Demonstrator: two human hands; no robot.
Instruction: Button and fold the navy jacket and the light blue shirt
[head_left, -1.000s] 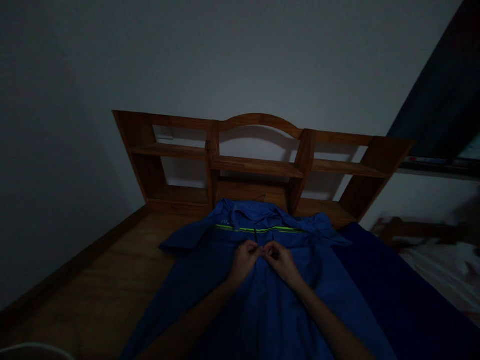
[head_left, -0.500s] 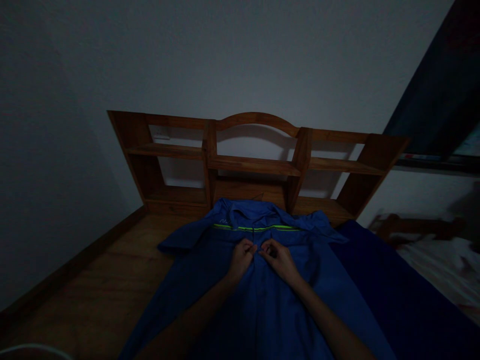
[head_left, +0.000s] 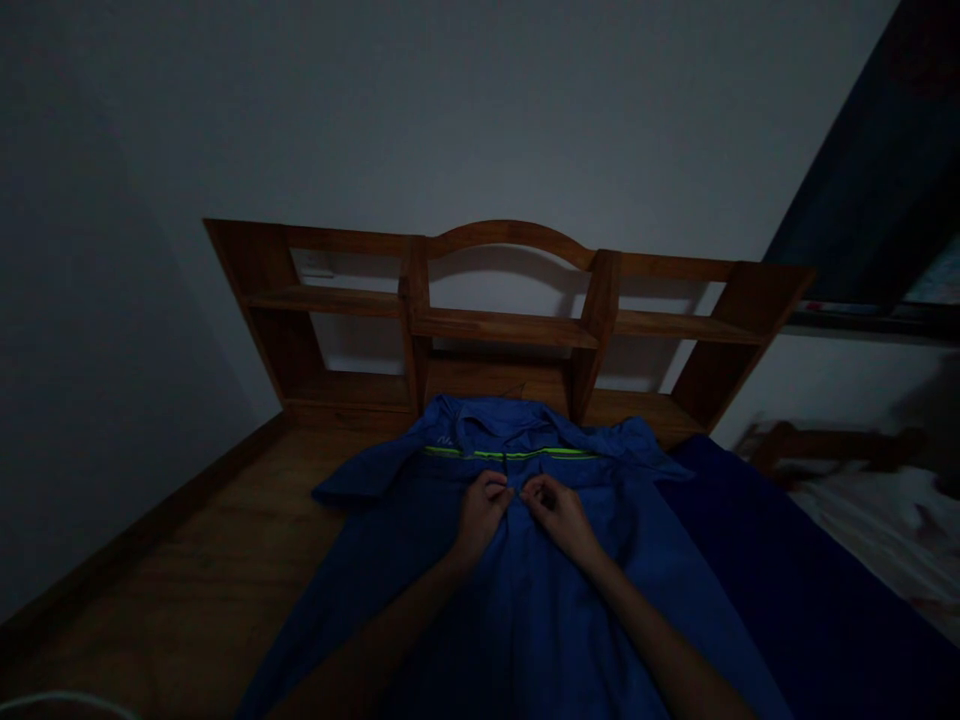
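Observation:
A blue jacket (head_left: 465, 580) with a collar and a bright yellow-green stripe across the chest lies spread out, its collar toward the wooden headboard. My left hand (head_left: 482, 512) pinches the cloth at the front opening, just below the stripe. Close beside it, my right hand (head_left: 556, 510) pinches the other side of the same opening, thumb against fingertips. A small gap separates the two hands. Whatever fine detail lies between the fingertips, such as a button or zip, is too dark and small to make out.
A wooden headboard (head_left: 510, 327) with open shelves stands against the pale wall. Bare wooden boards (head_left: 187, 560) lie on the left. On the right are a dark blue cloth (head_left: 810, 580) and pale bedding (head_left: 877, 530). A white cord (head_left: 67, 697) curves at the lower left.
Both hands stay at the jacket's front opening, with the right fingertips shifting slightly. The view has moved a little.

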